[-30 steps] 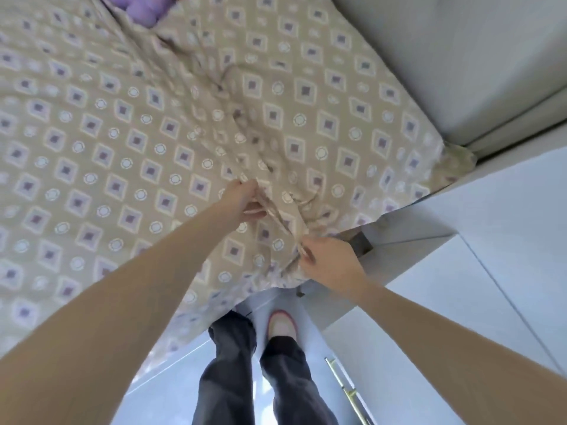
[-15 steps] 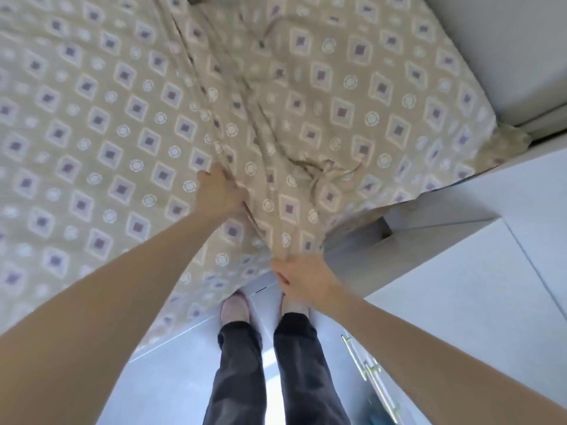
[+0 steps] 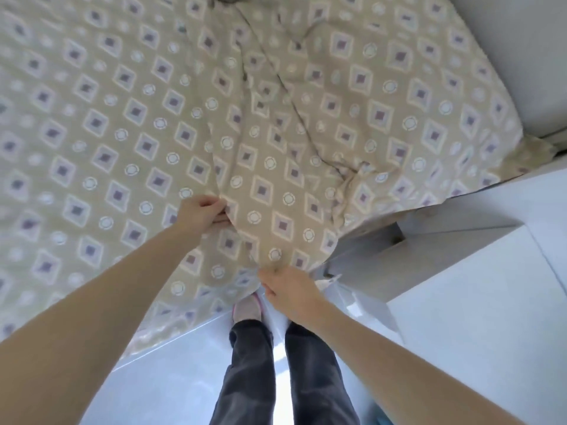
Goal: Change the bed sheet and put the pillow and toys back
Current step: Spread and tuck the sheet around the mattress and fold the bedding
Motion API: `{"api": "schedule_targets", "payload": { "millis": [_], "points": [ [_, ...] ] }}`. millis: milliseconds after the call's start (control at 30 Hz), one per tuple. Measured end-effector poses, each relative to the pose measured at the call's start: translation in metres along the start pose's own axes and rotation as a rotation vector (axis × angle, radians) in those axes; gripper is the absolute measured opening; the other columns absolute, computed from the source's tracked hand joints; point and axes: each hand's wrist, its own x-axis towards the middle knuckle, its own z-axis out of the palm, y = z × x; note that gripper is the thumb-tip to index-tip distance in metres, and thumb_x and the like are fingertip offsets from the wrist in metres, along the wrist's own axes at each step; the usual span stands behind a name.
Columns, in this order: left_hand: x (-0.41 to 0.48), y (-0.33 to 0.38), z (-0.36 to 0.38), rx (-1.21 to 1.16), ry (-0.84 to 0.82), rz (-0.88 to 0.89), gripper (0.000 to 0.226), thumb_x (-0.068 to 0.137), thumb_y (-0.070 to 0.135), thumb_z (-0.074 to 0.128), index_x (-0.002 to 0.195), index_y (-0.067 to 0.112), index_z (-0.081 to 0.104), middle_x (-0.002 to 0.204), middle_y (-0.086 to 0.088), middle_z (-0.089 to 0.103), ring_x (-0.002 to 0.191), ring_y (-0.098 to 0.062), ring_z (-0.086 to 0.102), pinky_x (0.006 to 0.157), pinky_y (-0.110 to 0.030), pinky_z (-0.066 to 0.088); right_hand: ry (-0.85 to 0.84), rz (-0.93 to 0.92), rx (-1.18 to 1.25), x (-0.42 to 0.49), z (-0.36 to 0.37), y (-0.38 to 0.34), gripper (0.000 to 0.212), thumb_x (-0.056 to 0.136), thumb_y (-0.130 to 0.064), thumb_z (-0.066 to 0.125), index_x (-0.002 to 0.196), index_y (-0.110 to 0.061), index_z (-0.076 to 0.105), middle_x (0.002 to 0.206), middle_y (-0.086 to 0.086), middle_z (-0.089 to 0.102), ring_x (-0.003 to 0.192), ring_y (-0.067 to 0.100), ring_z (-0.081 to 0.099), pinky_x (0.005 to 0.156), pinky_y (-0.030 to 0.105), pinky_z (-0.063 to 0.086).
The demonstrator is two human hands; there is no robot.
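The left hand (image 3: 202, 211) is pinching a raised fold of the beige patterned bed sheet (image 3: 122, 118), which is lying spread and creased ahead, while the right hand (image 3: 288, 289) is gripping its hanging edge with curled fingers (image 3: 270, 279) above the floor (image 3: 171, 378).

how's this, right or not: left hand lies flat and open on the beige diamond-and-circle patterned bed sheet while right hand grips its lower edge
Not right. In the head view the left hand is not flat and open: it pinches a fold of the beige diamond-and-circle patterned bed sheet. The right hand does grip its lower edge.
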Motion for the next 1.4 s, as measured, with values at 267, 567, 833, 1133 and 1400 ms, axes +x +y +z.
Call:
{"api": "schedule_targets", "payload": {
  "millis": [267, 567, 833, 1133, 1400],
  "points": [
    [0.014, -0.01, -0.011, -0.027, 0.01, 0.001, 0.02, 0.093, 0.002, 0.056, 0.075, 0.006, 0.059, 0.073, -0.01, 0.062, 0.044, -0.006, 0.063, 0.048, -0.018, 0.055, -0.062, 0.152, 0.248, 0.024, 0.02, -0.023, 0.01, 0.091, -0.006, 0.042, 0.086, -0.014, 0.039, 0.081, 0.01, 0.049, 0.078, 0.027, 0.049, 0.068, 0.036, 0.038],
    [0.012, -0.008, -0.014, -0.036, -0.025, -0.031, 0.018, 0.094, 0.005, 0.055, 0.077, 0.007, 0.058, 0.073, -0.009, 0.063, 0.051, -0.009, 0.064, 0.051, -0.018, 0.056, 0.134, 0.337, 0.336, 0.001, 0.011, 0.001, 0.013, 0.09, -0.029, 0.053, 0.09, -0.019, 0.062, 0.082, -0.008, 0.065, 0.084, 0.016, 0.062, 0.086, 0.032, 0.046],
    [0.015, 0.015, -0.018, -0.106, -0.038, -0.029, 0.01, 0.092, 0.005, 0.055, 0.098, 0.002, 0.062, 0.08, -0.015, 0.064, 0.064, -0.024, 0.061, 0.056, -0.026, 0.055, 0.553, 0.498, 0.471, 0.045, -0.084, 0.041, 0.02, 0.097, -0.021, 0.046, 0.106, -0.011, 0.061, 0.094, -0.002, 0.062, 0.093, 0.019, 0.059, 0.079, 0.033, 0.048],
    [0.053, 0.045, -0.017, -0.208, 0.02, -0.032, 0.017, 0.09, 0.009, 0.059, 0.074, 0.01, 0.063, 0.075, -0.014, 0.061, 0.065, -0.024, 0.058, 0.059, -0.034, 0.051, 0.298, 0.733, 0.668, 0.141, -0.147, 0.085, 0.022, 0.098, -0.021, 0.043, 0.101, -0.016, 0.064, 0.074, 0.005, 0.061, 0.064, 0.021, 0.056, 0.061, 0.022, 0.046],
    [0.086, 0.058, 0.001, -0.012, 0.175, -0.052, 0.015, 0.091, 0.019, 0.059, 0.078, 0.013, 0.058, 0.062, -0.004, 0.052, 0.053, -0.018, 0.047, 0.053, -0.026, 0.04, 0.092, 0.734, 1.098, 0.174, -0.162, 0.108, 0.014, 0.092, -0.02, 0.062, 0.082, -0.013, 0.07, 0.068, 0.001, 0.067, 0.053, 0.009, 0.062, 0.048, 0.018, 0.049]
  ]
}}
